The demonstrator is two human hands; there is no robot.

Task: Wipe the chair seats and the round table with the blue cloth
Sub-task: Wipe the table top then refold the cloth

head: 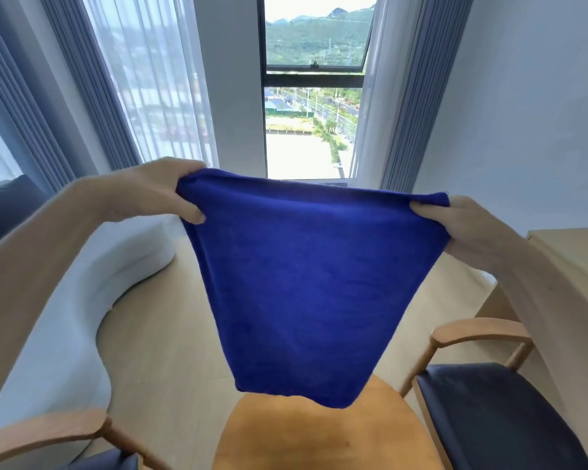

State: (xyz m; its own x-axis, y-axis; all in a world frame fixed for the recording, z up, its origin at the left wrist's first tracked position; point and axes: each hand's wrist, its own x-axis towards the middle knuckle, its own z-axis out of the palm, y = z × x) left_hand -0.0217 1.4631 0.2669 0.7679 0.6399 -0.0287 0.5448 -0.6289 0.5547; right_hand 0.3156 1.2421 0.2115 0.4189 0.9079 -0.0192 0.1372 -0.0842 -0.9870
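Observation:
The blue cloth [306,283] hangs spread out in the air in front of me. My left hand [157,189] pinches its upper left corner and my right hand [462,228] pinches its upper right corner. Its lower edge hangs just above the round wooden table [319,439] at the bottom centre. A wooden armchair with a dark seat [496,418] stands to the table's right. Another chair shows only its wooden armrest [45,435] and a bit of dark seat [112,461] at the bottom left.
A white bed [65,317] curves along the left. A light wooden desk [571,252] stands at the right by the wall. Ahead are a tall window [313,96] and grey curtains [418,96]. Pale wooden floor [170,334] lies between bed and table.

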